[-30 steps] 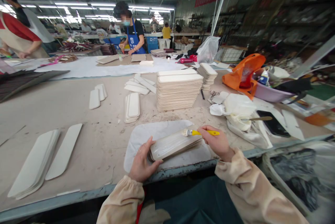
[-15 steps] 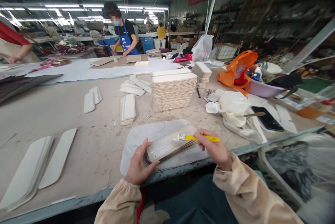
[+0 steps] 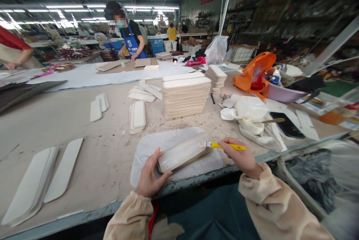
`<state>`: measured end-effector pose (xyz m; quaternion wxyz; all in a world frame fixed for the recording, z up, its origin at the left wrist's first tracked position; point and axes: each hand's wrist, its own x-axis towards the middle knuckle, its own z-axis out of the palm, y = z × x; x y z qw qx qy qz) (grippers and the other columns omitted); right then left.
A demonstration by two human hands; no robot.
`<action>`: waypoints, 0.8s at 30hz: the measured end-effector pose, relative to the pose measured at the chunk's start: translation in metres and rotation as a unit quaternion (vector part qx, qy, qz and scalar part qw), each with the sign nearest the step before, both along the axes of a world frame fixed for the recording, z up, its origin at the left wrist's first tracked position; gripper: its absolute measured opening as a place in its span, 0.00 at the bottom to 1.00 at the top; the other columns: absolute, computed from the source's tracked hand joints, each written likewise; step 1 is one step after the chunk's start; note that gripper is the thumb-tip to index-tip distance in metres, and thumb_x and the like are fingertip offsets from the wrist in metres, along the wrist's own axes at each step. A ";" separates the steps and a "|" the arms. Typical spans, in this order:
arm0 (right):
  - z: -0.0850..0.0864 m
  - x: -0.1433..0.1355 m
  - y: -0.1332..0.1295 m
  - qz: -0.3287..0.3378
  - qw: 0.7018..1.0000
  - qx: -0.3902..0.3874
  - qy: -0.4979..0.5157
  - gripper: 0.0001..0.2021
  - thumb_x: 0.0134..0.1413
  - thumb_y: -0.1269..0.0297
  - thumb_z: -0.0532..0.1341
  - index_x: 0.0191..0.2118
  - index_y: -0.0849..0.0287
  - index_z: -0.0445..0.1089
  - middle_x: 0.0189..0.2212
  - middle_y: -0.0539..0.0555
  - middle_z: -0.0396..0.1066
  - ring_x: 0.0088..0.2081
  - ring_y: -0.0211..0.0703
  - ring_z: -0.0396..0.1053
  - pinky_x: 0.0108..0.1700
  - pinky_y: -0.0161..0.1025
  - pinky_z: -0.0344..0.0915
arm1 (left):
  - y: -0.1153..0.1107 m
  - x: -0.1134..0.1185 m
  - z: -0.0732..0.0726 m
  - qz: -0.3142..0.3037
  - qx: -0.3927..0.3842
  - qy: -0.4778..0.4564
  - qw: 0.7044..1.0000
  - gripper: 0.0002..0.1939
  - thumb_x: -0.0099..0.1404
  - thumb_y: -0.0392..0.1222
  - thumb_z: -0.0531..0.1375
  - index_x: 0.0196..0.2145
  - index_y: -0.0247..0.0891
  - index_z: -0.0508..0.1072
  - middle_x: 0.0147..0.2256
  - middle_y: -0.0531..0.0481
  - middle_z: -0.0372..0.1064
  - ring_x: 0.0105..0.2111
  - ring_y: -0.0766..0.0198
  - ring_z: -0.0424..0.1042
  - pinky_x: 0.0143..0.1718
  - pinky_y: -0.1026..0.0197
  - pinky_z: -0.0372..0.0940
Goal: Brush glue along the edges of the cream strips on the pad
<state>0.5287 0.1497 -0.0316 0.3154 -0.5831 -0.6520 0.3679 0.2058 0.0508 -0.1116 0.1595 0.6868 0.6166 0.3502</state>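
Observation:
In front of me a stack of long strips with rounded corners [image 3: 179,154] lies slantwise on a white sheet [image 3: 140,150]. The top strip looks wet and glossy. My left hand [image 3: 153,174] grips the near left end of the stack, thumb at the front edge and fingers on the far side. Between the fingers and thumb of my right hand [image 3: 238,155] is a yellow-handled paintbrush [image 3: 228,145]. Its pale bristles touch or hover just over the right end of the top strip; I cannot tell which.
Behind stands a tall stack of pale strips [image 3: 186,97]. Longer strips [image 3: 30,184] lie at the left. On the right are a white plastic bag with a stick [image 3: 252,114], a phone [image 3: 286,124] and a purple basin [image 3: 286,94]. A co-worker in a blue apron [image 3: 133,43] stands across the table.
My right hand has moved the paintbrush to the right along the top strip, towards its far end. My left hand keeps its hold on the stack.

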 end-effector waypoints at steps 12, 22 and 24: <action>-0.019 -0.005 0.000 -0.046 0.965 0.259 -0.011 0.10 0.57 0.57 0.57 0.34 0.57 0.70 0.31 0.54 0.72 0.33 0.43 0.69 0.38 0.39 0.66 | 0.001 0.001 0.000 0.009 0.006 0.005 1.000 0.42 0.57 0.49 0.62 0.63 0.39 0.47 0.53 0.39 0.64 0.54 0.49 0.64 0.54 0.45 0.60; -0.030 -0.042 -0.022 0.114 0.952 0.282 -0.007 0.04 0.58 0.69 0.57 0.36 0.56 0.69 0.29 0.51 0.69 0.32 0.38 0.69 0.37 0.35 0.65 | 0.001 -0.001 -0.003 0.013 0.010 0.015 1.000 0.42 0.57 0.49 0.62 0.63 0.38 0.48 0.53 0.39 0.65 0.54 0.49 0.64 0.54 0.46 0.61; -0.027 -0.044 -0.026 0.136 0.952 0.274 0.018 0.04 0.58 0.69 0.57 0.36 0.55 0.69 0.29 0.50 0.69 0.31 0.38 0.68 0.36 0.35 0.65 | 0.001 -0.002 -0.005 0.013 0.007 0.017 1.000 0.42 0.57 0.49 0.62 0.63 0.38 0.47 0.53 0.39 0.65 0.54 0.49 0.64 0.55 0.45 0.60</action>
